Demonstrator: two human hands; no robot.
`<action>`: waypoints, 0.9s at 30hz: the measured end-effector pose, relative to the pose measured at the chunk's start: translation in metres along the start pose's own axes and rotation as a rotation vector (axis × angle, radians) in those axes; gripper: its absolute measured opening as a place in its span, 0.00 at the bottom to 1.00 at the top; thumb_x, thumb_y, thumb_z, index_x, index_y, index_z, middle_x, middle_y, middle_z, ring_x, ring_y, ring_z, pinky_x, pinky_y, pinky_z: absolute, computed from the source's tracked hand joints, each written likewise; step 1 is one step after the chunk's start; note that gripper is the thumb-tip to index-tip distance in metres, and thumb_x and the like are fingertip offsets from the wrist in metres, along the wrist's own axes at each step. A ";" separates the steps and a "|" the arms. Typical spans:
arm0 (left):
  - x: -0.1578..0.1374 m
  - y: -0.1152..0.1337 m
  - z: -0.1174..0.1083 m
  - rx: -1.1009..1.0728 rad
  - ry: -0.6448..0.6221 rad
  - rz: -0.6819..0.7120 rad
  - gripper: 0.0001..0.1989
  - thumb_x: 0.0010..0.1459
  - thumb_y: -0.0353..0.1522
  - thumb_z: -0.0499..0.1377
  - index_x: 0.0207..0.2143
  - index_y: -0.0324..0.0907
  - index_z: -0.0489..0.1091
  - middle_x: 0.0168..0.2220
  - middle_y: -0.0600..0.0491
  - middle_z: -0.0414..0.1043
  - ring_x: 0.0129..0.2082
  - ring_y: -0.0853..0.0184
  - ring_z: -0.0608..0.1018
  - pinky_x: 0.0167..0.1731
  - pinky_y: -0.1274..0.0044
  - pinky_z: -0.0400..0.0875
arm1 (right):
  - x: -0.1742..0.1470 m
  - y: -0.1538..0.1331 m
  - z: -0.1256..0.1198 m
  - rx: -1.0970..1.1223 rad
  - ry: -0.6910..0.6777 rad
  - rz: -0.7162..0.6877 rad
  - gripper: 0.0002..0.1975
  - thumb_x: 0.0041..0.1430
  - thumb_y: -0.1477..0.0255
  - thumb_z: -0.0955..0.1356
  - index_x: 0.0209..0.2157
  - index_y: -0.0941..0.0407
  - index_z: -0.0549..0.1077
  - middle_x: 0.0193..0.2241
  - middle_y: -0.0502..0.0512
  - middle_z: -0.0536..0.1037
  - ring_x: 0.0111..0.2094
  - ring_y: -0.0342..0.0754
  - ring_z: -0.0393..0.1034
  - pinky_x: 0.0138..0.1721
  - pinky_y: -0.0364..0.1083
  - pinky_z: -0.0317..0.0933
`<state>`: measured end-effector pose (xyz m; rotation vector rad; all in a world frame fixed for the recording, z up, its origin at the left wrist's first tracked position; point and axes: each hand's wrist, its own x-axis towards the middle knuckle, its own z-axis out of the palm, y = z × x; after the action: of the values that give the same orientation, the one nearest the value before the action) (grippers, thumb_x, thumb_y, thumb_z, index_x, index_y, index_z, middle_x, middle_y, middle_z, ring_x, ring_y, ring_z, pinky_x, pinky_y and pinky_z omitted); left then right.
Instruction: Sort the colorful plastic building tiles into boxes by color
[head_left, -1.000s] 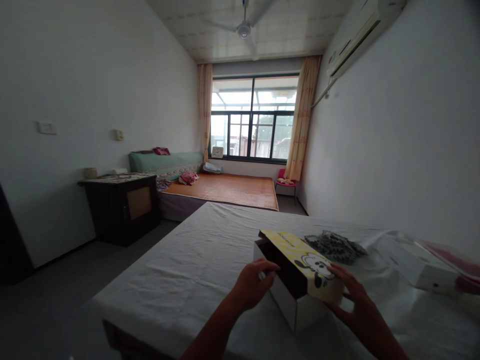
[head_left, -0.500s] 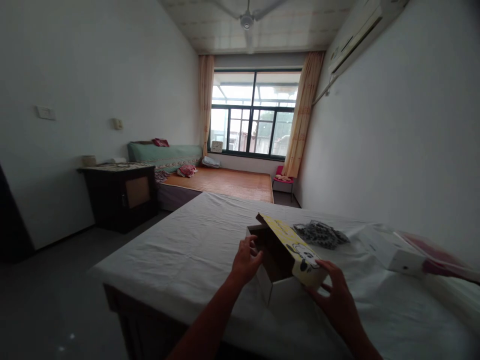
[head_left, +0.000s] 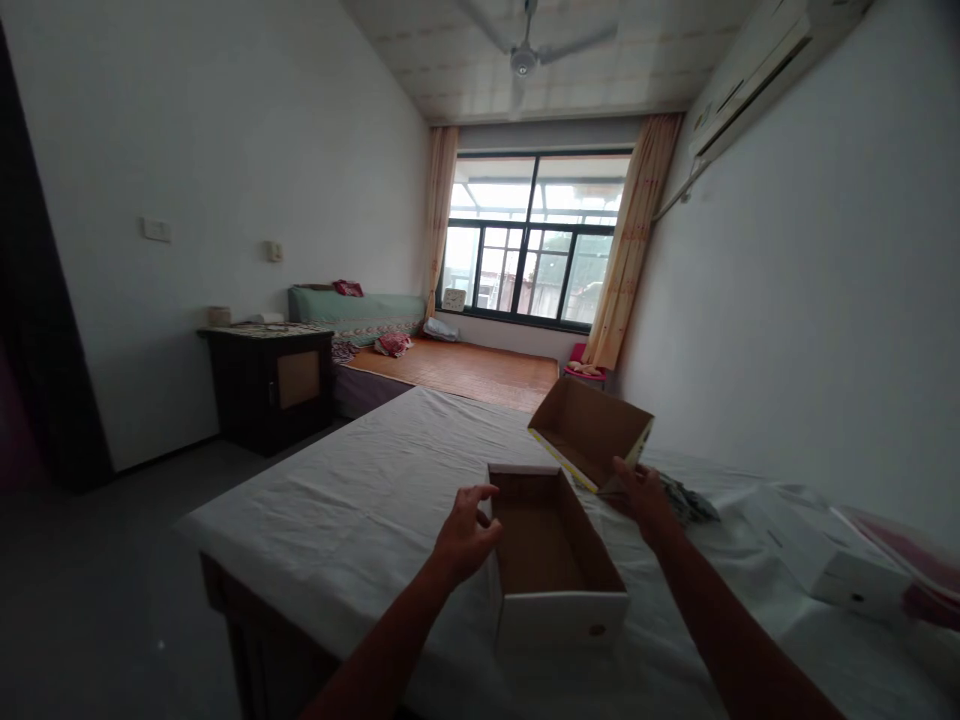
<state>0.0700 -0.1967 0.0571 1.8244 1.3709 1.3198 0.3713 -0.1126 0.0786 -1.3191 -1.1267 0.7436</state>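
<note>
A white cardboard box point(head_left: 559, 620) stands lidless on the cloth-covered table, its brown inside facing up and showing no contents. At its left wall is my left hand point(head_left: 466, 530), with thumb and index finger curved apart and their tips at the rim. I cannot tell how firmly they touch it. The box lid point(head_left: 592, 425) is tilted up behind the box, brown inside toward me and a yellow edge below. My right hand point(head_left: 643, 490) grips the lid at its right lower corner. Partly hidden behind that hand lies a grey patterned cloth point(head_left: 690, 500).
A white sheet point(head_left: 360, 500) covers the table. On the right are another white box point(head_left: 847, 570) and a clear plastic item with pink in it point(head_left: 907, 550). Beyond the table stand a bed point(head_left: 465, 365) and a dark cabinet point(head_left: 262, 390).
My right hand has lifted the lid off and swung it up and back, inside toward me. The box now sits straighter. My left hand has drawn back to its rim. The view shifted slightly.
</note>
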 end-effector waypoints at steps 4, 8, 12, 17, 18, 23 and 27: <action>-0.001 -0.006 -0.003 -0.044 -0.014 -0.079 0.24 0.56 0.38 0.54 0.53 0.40 0.59 0.46 0.47 0.63 0.32 0.70 0.72 0.34 0.75 0.72 | 0.038 0.012 0.043 0.018 -0.248 0.211 0.28 0.52 0.46 0.61 0.42 0.56 0.66 0.43 0.61 0.74 0.37 0.51 0.74 0.34 0.51 0.72; 0.002 -0.016 -0.004 -0.107 -0.107 -0.222 0.30 0.56 0.45 0.51 0.56 0.38 0.56 0.49 0.42 0.61 0.33 0.67 0.73 0.21 0.79 0.70 | 0.047 0.024 0.055 -0.098 -0.371 0.185 0.26 0.51 0.49 0.64 0.36 0.59 0.71 0.38 0.64 0.77 0.31 0.52 0.75 0.31 0.53 0.70; 0.019 -0.019 0.005 -0.137 -0.222 -0.250 0.32 0.55 0.47 0.51 0.57 0.39 0.55 0.51 0.41 0.57 0.33 0.66 0.74 0.14 0.82 0.67 | 0.056 0.020 0.019 -0.220 -0.256 0.003 0.20 0.52 0.54 0.63 0.35 0.56 0.74 0.41 0.61 0.77 0.41 0.54 0.72 0.39 0.51 0.67; 0.057 -0.016 0.035 -0.064 -0.282 -0.218 0.32 0.53 0.46 0.54 0.57 0.39 0.56 0.50 0.42 0.58 0.29 0.69 0.73 0.15 0.81 0.68 | 0.083 0.029 -0.071 -0.512 0.180 -0.250 0.26 0.53 0.53 0.61 0.45 0.57 0.71 0.47 0.65 0.73 0.52 0.60 0.63 0.54 0.58 0.53; 0.063 -0.016 0.043 -0.041 -0.268 -0.187 0.32 0.53 0.45 0.55 0.57 0.39 0.57 0.49 0.42 0.59 0.29 0.68 0.72 0.16 0.80 0.69 | 0.087 0.036 -0.084 -0.620 0.233 -0.328 0.29 0.52 0.52 0.61 0.47 0.58 0.70 0.48 0.65 0.73 0.52 0.60 0.63 0.55 0.58 0.52; 0.072 -0.020 0.077 -0.034 -0.151 -0.054 0.27 0.54 0.42 0.55 0.54 0.39 0.62 0.47 0.44 0.64 0.34 0.65 0.72 0.34 0.72 0.74 | 0.088 0.082 -0.088 -1.067 0.130 -0.423 0.41 0.47 0.48 0.65 0.61 0.49 0.55 0.59 0.60 0.61 0.58 0.63 0.53 0.51 0.60 0.55; 0.066 -0.029 0.085 -0.123 -0.123 -0.005 0.25 0.58 0.44 0.53 0.53 0.40 0.63 0.48 0.44 0.64 0.39 0.63 0.72 0.42 0.67 0.71 | 0.086 0.106 -0.072 -1.203 0.032 -0.341 0.40 0.45 0.49 0.66 0.60 0.43 0.55 0.62 0.56 0.53 0.59 0.65 0.50 0.48 0.63 0.57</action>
<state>0.1361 -0.1128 0.0250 1.7869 1.2031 1.2388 0.4844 -0.0426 0.0013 -1.9873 -1.8108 -0.3212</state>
